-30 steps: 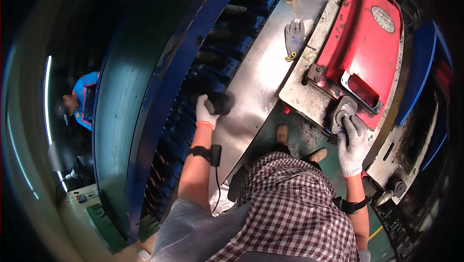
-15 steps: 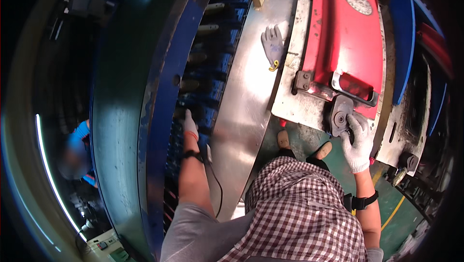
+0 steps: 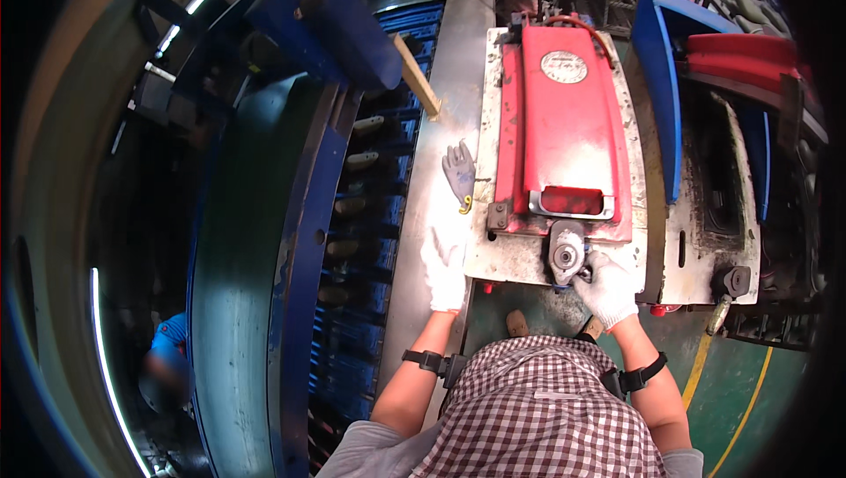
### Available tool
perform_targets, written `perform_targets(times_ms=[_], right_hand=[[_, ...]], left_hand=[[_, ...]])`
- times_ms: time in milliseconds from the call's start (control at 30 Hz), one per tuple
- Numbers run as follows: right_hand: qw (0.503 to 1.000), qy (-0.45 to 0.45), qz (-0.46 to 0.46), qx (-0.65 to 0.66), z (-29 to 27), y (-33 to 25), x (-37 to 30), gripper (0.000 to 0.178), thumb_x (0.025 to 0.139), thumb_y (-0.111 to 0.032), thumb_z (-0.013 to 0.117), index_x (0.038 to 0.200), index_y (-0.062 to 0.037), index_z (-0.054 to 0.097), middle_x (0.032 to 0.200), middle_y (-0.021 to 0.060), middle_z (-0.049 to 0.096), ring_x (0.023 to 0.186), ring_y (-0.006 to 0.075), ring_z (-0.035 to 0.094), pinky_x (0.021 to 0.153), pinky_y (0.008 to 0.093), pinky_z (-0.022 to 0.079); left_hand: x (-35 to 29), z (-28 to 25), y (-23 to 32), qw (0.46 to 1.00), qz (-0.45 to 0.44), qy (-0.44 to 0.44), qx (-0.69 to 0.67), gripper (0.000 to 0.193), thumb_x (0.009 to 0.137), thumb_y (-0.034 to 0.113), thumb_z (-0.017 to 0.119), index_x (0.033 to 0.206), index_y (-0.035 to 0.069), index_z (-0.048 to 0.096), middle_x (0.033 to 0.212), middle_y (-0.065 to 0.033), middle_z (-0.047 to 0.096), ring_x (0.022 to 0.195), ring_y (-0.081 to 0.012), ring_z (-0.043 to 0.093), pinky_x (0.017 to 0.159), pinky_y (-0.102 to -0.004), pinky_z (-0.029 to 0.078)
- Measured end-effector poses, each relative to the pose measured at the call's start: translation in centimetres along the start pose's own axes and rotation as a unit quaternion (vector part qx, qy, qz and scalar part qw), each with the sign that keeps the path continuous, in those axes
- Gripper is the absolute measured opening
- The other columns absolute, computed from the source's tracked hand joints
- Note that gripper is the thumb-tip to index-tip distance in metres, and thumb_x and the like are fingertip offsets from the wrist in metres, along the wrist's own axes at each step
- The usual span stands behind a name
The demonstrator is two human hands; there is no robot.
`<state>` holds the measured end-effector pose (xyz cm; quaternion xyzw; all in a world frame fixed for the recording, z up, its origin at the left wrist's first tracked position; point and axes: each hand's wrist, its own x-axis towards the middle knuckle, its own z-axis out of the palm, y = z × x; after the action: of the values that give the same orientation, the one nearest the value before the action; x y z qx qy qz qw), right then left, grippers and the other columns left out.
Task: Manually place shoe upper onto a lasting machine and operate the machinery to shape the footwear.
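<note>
My left hand [image 3: 443, 271], in a white glove, is over the bright metal ledge [image 3: 421, 214], left of the machine's front corner. Its fingers are apart, with nothing visible in them. My right hand [image 3: 608, 289], also white-gloved, has its fingers curled at the lower right of a grey metal latch [image 3: 566, 249]. This latch has a round centre and sits at the front edge of the pale base plate [image 3: 511, 259]. Behind it is a red lid-like cover [image 3: 564, 143] with a handle opening [image 3: 573, 201] and a round plate.
A grey glove [image 3: 458, 174] lies on the ledge. Left of it runs a blue rack [image 3: 361, 205] holding pale, rounded pieces in a row. A wooden bar [image 3: 417, 77] juts over the ledge. At right stands another machine with its red cover [image 3: 740, 55] raised. A person [image 3: 167, 355] is at far left.
My left hand has come out of the rack and moved right, over the ledge. My right hand stays at the latch, now at its lower right. The view has shifted.
</note>
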<state>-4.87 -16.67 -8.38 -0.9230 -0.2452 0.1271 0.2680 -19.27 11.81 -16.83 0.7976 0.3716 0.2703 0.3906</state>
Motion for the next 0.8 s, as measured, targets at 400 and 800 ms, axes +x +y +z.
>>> perform_targets(times_ms=[400, 800], right_hand=[[0.999, -0.013, -0.008, 0.050, -1.6, -0.5, -0.2, 0.029, 0.082, -0.031, 0.075, 0.098, -0.0071, 0.073, 0.096, 0.0193, 0.073, 0.092, 0.0359, 0.072, 0.084, 0.0447, 0.057], [0.995, -0.047, -0.046, 0.073, -2.1, 0.4, 0.4, 0.030, 0.083, -0.036, 0.075, 0.098, -0.0100, 0.073, 0.087, 0.0160, 0.074, 0.086, 0.0355, 0.073, 0.079, 0.0442, 0.059]], left_hand=[[1.8, 8.3, 21.2, 0.870, 0.473, -0.125, 0.061, 0.026, 0.078, 0.028, 0.078, 0.095, 0.009, 0.074, 0.076, -0.0079, 0.063, 0.074, -0.0290, 0.062, 0.071, -0.0446, 0.046], [4.5, 10.0, 24.7, 0.815, 0.270, -0.434, 0.273, 0.053, 0.084, 0.061, 0.067, 0.092, 0.009, 0.075, 0.089, -0.0182, 0.075, 0.086, -0.0364, 0.074, 0.079, -0.0466, 0.058]])
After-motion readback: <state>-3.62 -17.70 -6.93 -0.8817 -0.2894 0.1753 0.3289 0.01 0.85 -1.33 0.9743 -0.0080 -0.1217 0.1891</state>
